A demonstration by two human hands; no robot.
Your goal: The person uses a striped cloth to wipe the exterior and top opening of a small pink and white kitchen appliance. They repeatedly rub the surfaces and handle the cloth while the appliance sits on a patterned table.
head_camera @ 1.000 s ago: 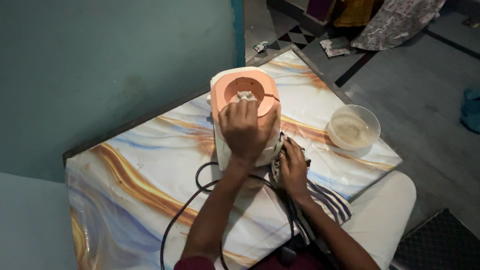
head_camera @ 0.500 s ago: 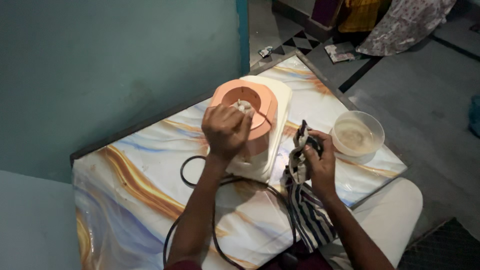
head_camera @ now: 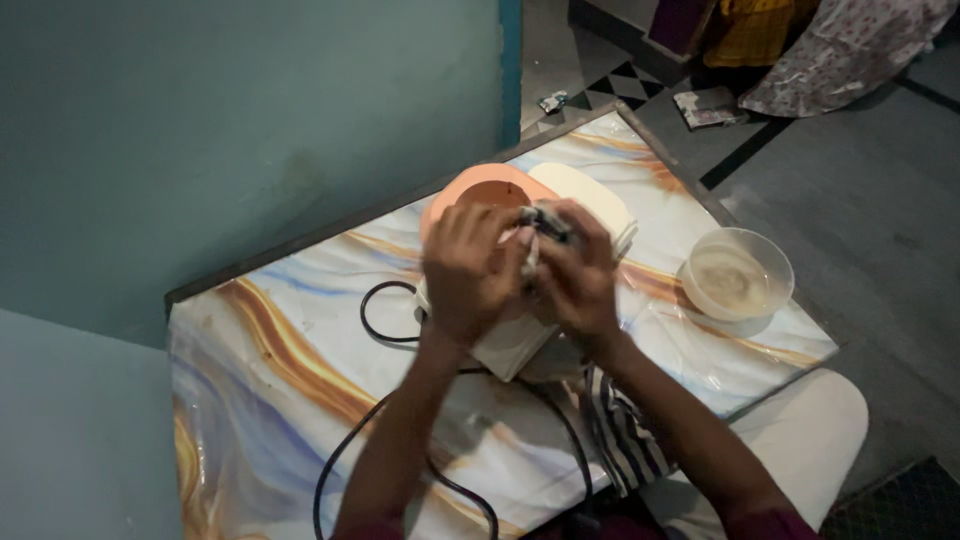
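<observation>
A white mixer base [head_camera: 585,192] with an orange top [head_camera: 478,192] lies tilted on the marbled table [head_camera: 300,330]. My left hand [head_camera: 468,272] grips its orange top from the near side. Pressed against the base just to the right, my right hand [head_camera: 578,275] is closed on a dark-and-white striped cloth [head_camera: 620,430]. The cloth's free end hangs down toward my lap. Both hands are blurred by motion. The black power cord [head_camera: 385,335] loops across the table from under the base toward me.
A clear plastic bowl [head_camera: 737,275] with cloudy water stands at the table's right side. A teal wall [head_camera: 220,130] runs along the table's far left edge. Clothes and scraps lie on the tiled floor [head_camera: 860,190] beyond.
The base has tipped further onto its side. My right hand has lifted the cloth from the table's near edge up onto the base, beside my left hand.
</observation>
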